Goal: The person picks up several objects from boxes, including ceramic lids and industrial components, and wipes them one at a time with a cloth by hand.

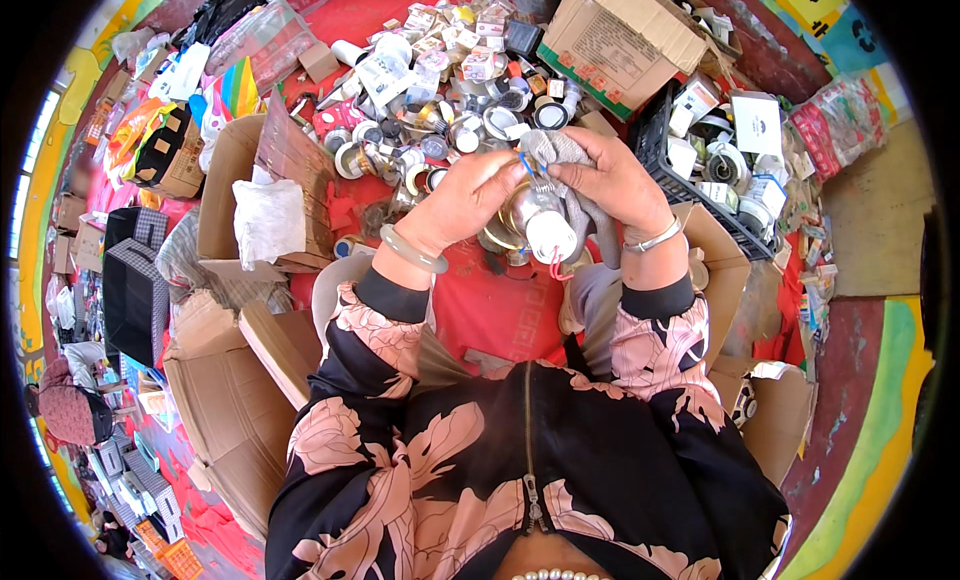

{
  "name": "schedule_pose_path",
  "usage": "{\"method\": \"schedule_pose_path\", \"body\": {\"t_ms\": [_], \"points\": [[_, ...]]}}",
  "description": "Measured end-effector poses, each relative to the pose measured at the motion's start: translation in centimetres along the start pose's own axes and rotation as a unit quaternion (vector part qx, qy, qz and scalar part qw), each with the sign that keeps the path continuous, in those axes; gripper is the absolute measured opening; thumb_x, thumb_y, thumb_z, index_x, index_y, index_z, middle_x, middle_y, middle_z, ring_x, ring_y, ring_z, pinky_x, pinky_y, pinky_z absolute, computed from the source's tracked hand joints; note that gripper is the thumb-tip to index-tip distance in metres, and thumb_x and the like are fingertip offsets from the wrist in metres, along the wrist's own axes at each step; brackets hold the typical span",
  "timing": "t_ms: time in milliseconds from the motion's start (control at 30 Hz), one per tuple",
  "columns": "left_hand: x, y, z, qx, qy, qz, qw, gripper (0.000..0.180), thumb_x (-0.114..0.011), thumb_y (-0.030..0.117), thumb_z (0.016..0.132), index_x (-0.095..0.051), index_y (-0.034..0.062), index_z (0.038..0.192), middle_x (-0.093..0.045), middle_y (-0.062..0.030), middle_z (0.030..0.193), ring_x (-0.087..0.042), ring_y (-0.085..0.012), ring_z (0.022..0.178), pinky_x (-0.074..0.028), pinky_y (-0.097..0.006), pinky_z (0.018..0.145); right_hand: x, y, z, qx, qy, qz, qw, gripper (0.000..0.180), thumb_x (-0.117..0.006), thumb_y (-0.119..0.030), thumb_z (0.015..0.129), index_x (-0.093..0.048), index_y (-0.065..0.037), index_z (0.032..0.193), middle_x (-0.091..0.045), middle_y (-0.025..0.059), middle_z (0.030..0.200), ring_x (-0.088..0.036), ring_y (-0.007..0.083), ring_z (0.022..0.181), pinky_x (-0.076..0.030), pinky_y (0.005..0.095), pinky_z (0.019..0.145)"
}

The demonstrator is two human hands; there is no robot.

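Note:
My left hand [462, 198] and my right hand [608, 180] meet at the middle of the view, both closed around a round metal lamp fitting [535, 220] with a white back and short red wires. My right hand also presses a grey cloth [560, 152] against the fitting. A pale bangle sits on my left wrist and a thin silver bracelet on my right. The fitting's front face is hidden by my fingers and the cloth.
A heap of similar round metal fittings and small white boxes [440, 90] covers the red floor mat ahead. Open cardboard boxes [625, 40] stand at the back, one [240, 180] at the left, and a black crate [700, 160] at the right.

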State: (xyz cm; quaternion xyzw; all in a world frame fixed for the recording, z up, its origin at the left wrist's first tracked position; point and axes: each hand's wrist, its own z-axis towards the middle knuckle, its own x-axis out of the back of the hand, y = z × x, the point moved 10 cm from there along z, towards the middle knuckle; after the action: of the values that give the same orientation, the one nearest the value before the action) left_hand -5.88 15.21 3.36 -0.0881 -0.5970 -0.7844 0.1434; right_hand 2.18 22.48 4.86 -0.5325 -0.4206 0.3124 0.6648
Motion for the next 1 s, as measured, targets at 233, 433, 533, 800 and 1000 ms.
{"method": "schedule_pose_path", "body": {"t_ms": [233, 433, 533, 800, 1000], "points": [[3.0, -0.6, -0.4, -0.001, 0.145, -0.075, 0.987, 0.027, -0.045, 0.022, 0.094, -0.058, -0.0022, 0.096, -0.056, -0.0009, 0.075, -0.048, -0.0076, 0.069, -0.042, -0.024, 0.063, 0.0, 1.2, -0.1, -0.055, 0.025, 0.182, 0.981, 0.030, -0.059, -0.012, 0.084, -0.055, 0.001, 0.111, -0.061, 0.0023, 0.092, -0.055, 0.0079, 0.081, -0.045, 0.0224, 0.073], [4.3, -2.8, -0.7, 0.040, 0.314, -0.381, 0.869, 0.026, -0.043, 0.019, 0.095, -0.057, -0.0026, 0.093, -0.059, -0.0019, 0.079, -0.056, -0.0068, 0.072, -0.046, -0.022, 0.064, -0.6, 3.9, 0.8, -0.077, 0.107, 0.291, 0.947, 0.026, -0.061, -0.013, 0.085, -0.056, 0.000, 0.107, -0.062, 0.0024, 0.087, -0.058, 0.0077, 0.071, -0.047, 0.0213, 0.063], [5.0, -3.5, -0.6, 0.026, 0.325, -0.417, 0.848, 0.022, -0.041, 0.013, 0.094, -0.054, -0.0027, 0.103, -0.060, -0.0056, 0.091, -0.059, -0.0120, 0.080, -0.048, -0.025, 0.070, -0.5, 5.1, 1.2, -0.080, 0.162, 0.338, 0.923, 0.025, -0.061, -0.015, 0.085, -0.057, 0.000, 0.105, -0.062, 0.0020, 0.085, -0.057, 0.0077, 0.068, -0.047, 0.0218, 0.061], [6.8, -8.1, -2.0, 0.073, 0.428, -0.499, 0.750, 0.028, -0.034, 0.021, 0.094, -0.045, 0.0022, 0.112, -0.056, -0.0127, 0.106, -0.060, -0.0268, 0.094, -0.053, -0.043, 0.076, 4.7, 3.2, -1.4, 0.037, 0.394, 0.195, 0.897, 0.023, -0.057, -0.023, 0.088, -0.058, -0.003, 0.099, -0.059, 0.0045, 0.078, -0.056, 0.0121, 0.066, -0.046, 0.0257, 0.059], [3.2, -5.5, 0.1, 0.023, 0.332, -0.538, 0.774, 0.031, -0.034, 0.025, 0.096, -0.044, 0.0018, 0.115, -0.055, -0.0115, 0.109, -0.056, -0.0227, 0.099, -0.046, -0.037, 0.085, -2.7, -4.1, -0.8, 0.237, 0.327, -0.380, 0.832, 0.032, -0.064, -0.007, 0.069, -0.057, 0.001, 0.099, -0.057, 0.0160, 0.100, -0.053, 0.0343, 0.091, -0.044, 0.0387, 0.081]]}}
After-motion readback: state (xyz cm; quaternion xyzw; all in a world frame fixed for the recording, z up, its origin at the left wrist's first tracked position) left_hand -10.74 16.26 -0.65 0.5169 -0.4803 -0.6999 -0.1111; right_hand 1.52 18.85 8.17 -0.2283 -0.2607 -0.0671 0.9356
